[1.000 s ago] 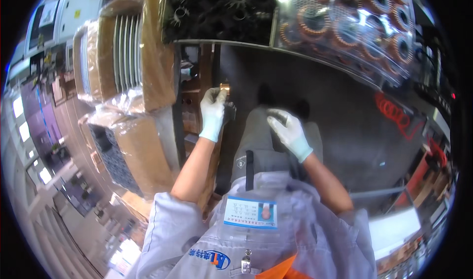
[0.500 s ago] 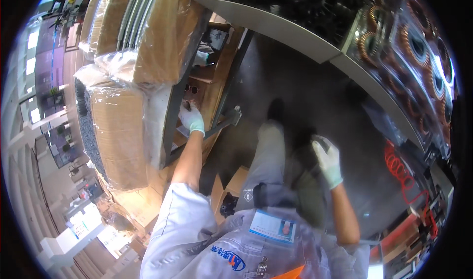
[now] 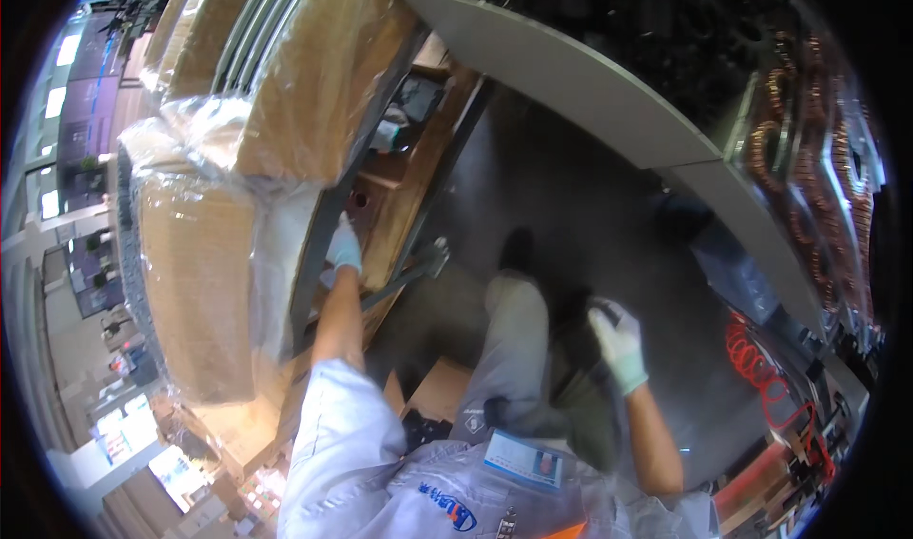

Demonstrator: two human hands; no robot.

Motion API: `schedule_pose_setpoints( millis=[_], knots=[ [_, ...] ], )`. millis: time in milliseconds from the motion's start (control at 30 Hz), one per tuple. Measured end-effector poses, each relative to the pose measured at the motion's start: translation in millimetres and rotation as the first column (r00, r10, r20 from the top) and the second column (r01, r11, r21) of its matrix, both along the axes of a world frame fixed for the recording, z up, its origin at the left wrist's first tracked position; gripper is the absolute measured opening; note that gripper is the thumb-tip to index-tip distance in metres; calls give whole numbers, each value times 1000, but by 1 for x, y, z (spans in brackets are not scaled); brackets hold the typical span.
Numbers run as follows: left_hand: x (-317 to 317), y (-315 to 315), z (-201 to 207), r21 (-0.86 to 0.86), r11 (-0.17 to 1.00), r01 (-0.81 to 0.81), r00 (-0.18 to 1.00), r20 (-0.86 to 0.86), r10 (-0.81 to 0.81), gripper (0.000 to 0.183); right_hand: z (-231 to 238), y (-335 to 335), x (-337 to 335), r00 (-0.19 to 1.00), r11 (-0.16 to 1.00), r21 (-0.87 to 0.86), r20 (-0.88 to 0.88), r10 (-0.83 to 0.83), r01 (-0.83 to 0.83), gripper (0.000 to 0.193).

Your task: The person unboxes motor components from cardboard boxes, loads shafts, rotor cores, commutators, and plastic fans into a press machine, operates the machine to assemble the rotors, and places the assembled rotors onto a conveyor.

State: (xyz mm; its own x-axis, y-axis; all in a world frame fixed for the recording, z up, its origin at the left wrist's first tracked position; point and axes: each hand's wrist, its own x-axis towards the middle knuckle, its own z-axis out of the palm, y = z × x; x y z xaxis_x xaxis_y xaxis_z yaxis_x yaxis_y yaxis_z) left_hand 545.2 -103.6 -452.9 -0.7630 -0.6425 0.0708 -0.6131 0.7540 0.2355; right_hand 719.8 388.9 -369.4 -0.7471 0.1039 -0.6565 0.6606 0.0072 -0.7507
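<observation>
Off to the left of a long brown wooden compartment [image 3: 423, 182] set in a dark metal frame [image 3: 316, 244], the room runs away into bright windows and a purplish wall panel [image 3: 106, 125]. Between that and the compartment, right beside its frame, stand wrapped cardboard cartons [image 3: 195, 292]. To the compartment's right spreads a dark grey floor [image 3: 580, 206], where the worker stands in grey trousers [image 3: 518, 339]; a pale grey metal table edge [image 3: 571, 73] slants over it, well beyond the compartment.

Harder to make out is the worker's left hand [image 3: 343, 246], in a white glove, at the compartment's near left part. Its fingers are lost in shade by the frame, so I cannot tell how far they are closed or whether they grip anything. Just above it in the compartment sits a round, dark-centred shape [image 3: 359, 199] with a reddish rim. The right hand [image 3: 617, 344], well to the compartment's right, has its fingers loosely bent and apart from the thumb, with nothing visible in its grasp. Farther right, the black parts [image 3: 666, 25] on the table blur together, cut off above.

As for materials, the cartons wear crinkled, glossy clear film, with smooth silvery bars [image 3: 262, 25] at the upper one. The gloves are knitted-looking with pale green cuffs, the right fingertips smudged dark. Far right of the compartment, copper-coloured toothed rings [image 3: 770, 149] stand near shiny clear plastic, above a red coiled hose [image 3: 751, 358].
</observation>
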Motion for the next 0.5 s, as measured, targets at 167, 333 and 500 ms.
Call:
schedule_pose_setpoints(
  millis=[167,333,500],
  knots=[
    [-1,-8,-1,138,988,74,997,-12,-73,39,6,-9,-4,955,944,257,-158,253,-208,32],
    [-5,-63,-24,267,962,64,987,122,-100,48,21,-15,-4,960,947,240,-130,247,-211,34],
    [-2,-85,-74,392,894,218,975,-127,-182,52,37,-11,5,977,962,202,-68,203,-186,36]
  ],
)
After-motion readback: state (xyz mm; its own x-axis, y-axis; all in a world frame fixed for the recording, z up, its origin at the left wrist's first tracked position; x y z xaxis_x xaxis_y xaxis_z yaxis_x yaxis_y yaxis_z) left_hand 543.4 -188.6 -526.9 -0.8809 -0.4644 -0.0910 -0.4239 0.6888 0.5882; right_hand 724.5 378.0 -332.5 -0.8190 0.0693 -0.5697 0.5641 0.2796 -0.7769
